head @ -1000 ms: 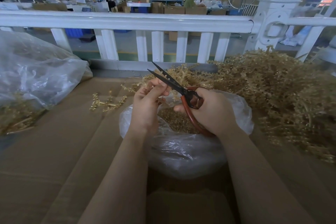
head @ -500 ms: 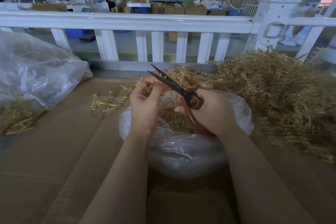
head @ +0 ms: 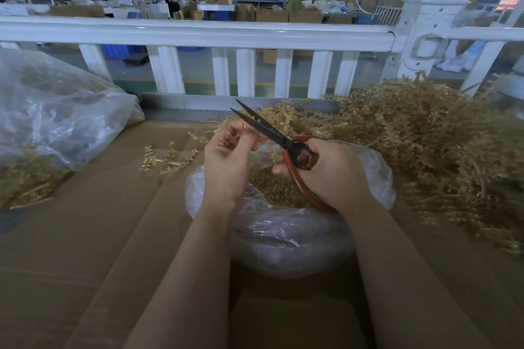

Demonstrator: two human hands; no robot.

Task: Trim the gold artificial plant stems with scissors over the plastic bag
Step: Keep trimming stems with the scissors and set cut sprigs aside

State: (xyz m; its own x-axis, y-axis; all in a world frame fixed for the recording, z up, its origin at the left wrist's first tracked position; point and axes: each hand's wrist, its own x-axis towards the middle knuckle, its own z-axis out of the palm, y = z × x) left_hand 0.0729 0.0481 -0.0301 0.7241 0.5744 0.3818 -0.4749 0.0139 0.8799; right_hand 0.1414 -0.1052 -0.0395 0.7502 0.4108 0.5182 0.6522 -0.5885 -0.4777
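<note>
Trimming gold stems above the plastic bag

Right hand grips scissors, blades parted; left hand pinches a gold stem beside them.

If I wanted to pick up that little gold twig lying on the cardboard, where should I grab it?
Probably by the bare middle stalk of the loose gold twig, pinching from above. It lies flat on the cardboard, so only its top is reachable, and the knobbly side branches look awkward to pinch. It sits apart from the plastic bag, left of it.
</note>
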